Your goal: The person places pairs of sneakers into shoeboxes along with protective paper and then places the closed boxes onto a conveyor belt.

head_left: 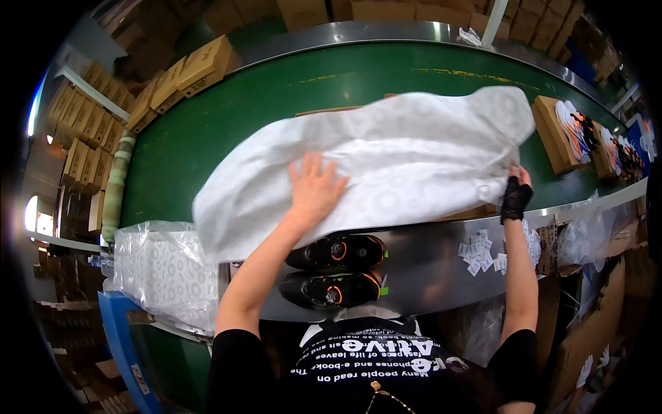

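A large sheet of white wrapping paper (414, 148) with faint grey rings spreads across the view above the green belt. On its left part lies my left hand (314, 188), palm down with the fingers spread. My right hand (517, 196), in a black fingerless glove, pinches the paper's right edge, where the sheet is creased. Cardboard edges (472, 213) peek out from beneath the sheet; the rest is hidden. Two black shoes with orange trim, one (345, 252) partly under the paper's edge and the other (327, 288) nearer me, rest on the metal ledge.
Bagged ring-patterned paper (164, 269) is stacked at the left. Small white labels (480, 251) lie scattered on the metal ledge (427, 276). Closed cardboard boxes (205, 65) stand at the belt's far left. Open boxes with shoes (574, 131) line its right end on the green belt (276, 86).
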